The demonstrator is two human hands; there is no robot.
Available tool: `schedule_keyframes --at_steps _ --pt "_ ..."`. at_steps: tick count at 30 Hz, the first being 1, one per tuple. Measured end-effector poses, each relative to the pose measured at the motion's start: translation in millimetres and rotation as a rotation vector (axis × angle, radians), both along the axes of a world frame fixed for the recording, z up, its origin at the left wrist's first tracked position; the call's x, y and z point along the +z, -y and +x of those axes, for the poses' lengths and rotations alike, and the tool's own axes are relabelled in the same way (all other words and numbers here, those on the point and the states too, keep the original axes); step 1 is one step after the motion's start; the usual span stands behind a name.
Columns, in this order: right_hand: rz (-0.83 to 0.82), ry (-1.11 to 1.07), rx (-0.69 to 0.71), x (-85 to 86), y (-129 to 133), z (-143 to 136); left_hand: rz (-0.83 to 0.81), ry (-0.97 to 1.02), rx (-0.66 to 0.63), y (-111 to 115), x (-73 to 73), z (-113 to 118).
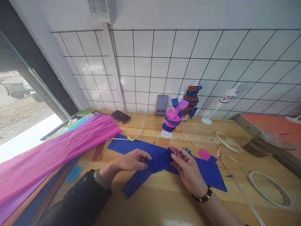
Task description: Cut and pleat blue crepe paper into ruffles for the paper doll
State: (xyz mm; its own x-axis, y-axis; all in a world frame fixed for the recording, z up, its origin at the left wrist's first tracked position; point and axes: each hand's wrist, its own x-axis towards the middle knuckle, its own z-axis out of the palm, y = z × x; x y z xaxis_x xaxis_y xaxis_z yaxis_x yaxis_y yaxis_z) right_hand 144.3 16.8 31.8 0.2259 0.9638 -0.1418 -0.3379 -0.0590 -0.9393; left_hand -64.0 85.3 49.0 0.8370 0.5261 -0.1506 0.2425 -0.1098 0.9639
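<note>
A pleated dark blue paper strip (157, 163) is stretched between my two hands over the wooden table. My left hand (134, 160) pinches its left part, and a flat tail of blue paper slants down below that hand. At the strip's right end, my right hand (187, 168) grips it between thumb and fingers. Under the hands lies a long flat blue sheet (211, 175). Behind them, a small doll figure (174, 117) in pink and blue paper stands on a white round base.
Pink crepe paper (70, 144) covers the left side. A phone (121, 116) lies near the wall by a white cable. Another figure (191, 100) wears brown and teal. A tape roll (269, 190), a clear disc (198, 135) and loose white strips lie on the right.
</note>
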Motion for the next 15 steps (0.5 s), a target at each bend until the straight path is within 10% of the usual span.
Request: schedule_keyframes --at_steps 9,15 --pt "0.246 0.180 -0.109 45.2 -36 44 0.336 0.020 0.080 -55 81.2 42" --pt "0.332 0.064 -0.212 60.3 -71 69 0.402 0.067 0.170 -91 100.4 65"
